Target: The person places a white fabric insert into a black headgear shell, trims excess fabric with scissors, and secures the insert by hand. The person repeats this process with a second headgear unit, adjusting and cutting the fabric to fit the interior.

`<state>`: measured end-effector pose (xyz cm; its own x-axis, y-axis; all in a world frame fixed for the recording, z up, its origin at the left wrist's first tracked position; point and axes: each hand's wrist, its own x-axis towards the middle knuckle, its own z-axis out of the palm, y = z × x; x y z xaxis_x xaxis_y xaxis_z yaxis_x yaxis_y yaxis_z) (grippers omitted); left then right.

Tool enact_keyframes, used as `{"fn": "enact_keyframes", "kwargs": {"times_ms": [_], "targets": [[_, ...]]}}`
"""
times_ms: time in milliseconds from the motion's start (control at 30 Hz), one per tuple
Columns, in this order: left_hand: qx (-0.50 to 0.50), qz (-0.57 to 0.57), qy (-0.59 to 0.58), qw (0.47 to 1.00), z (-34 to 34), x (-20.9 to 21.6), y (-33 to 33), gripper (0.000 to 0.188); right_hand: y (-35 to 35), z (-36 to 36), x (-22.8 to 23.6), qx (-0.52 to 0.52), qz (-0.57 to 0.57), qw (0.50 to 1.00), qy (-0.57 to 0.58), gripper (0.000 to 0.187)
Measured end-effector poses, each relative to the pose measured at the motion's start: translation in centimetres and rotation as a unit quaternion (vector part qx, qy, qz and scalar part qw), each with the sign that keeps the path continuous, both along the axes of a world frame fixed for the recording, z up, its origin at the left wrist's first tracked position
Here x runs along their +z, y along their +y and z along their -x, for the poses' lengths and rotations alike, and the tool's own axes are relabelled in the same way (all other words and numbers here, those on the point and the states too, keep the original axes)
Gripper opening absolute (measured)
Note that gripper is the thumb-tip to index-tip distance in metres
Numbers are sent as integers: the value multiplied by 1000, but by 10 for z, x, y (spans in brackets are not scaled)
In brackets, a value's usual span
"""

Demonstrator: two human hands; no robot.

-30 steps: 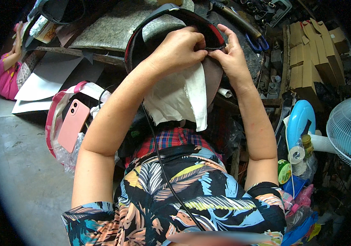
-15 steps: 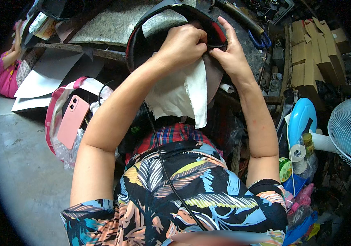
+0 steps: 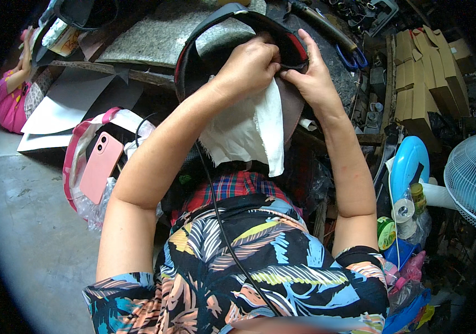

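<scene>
Evidently, steadiness matters most here: the left hand (image 3: 251, 65) is curled tight, thumb and fingertips pinching the inner edge of the black band (image 3: 189, 69), while the right hand (image 3: 316, 80), index finger stretched upward, seems to clamp its right end between thumb and fingers partly out of sight. The band arches over the near edge of the surface (image 3: 149, 40), white cloth (image 3: 241, 131) and a brown panel (image 3: 290, 108) hanging below. Good practice would be to pinch close to the join, brace the rim with the right thumb and let the cloth drop free so it doesn't bunch. Compared with half a second ago, the grips look much alike; the right thumb sits slightly nearer the left fingertips, and the cloth hangs almost unchanged.
</scene>
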<state>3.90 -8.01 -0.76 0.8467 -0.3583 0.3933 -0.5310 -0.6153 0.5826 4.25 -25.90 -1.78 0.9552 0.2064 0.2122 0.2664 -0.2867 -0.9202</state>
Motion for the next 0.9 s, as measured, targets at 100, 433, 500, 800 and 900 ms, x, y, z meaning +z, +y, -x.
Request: {"fn": "enact_keyframes", "kwargs": {"times_ms": [100, 433, 500, 800, 900], "targets": [[14, 21, -42, 999, 2, -4, -5, 16, 2, -5, -6, -25, 72, 994, -79, 89], [-23, -3, 8, 1000, 3, 12, 6, 18, -3, -3, -8, 2, -101, 993, 61, 96], [-34, -16, -18, 999, 1, 13, 5, 15, -3, -2, -6, -4, -40, 999, 31, 93], [-6, -18, -5, 1000, 3, 14, 1, 16, -55, -2, 39, -7, 124, 985, -117, 48], [-39, 0, -11, 999, 3, 27, 6, 19, -102, -34, 56, -189, 201, 949, -150, 27]]}}
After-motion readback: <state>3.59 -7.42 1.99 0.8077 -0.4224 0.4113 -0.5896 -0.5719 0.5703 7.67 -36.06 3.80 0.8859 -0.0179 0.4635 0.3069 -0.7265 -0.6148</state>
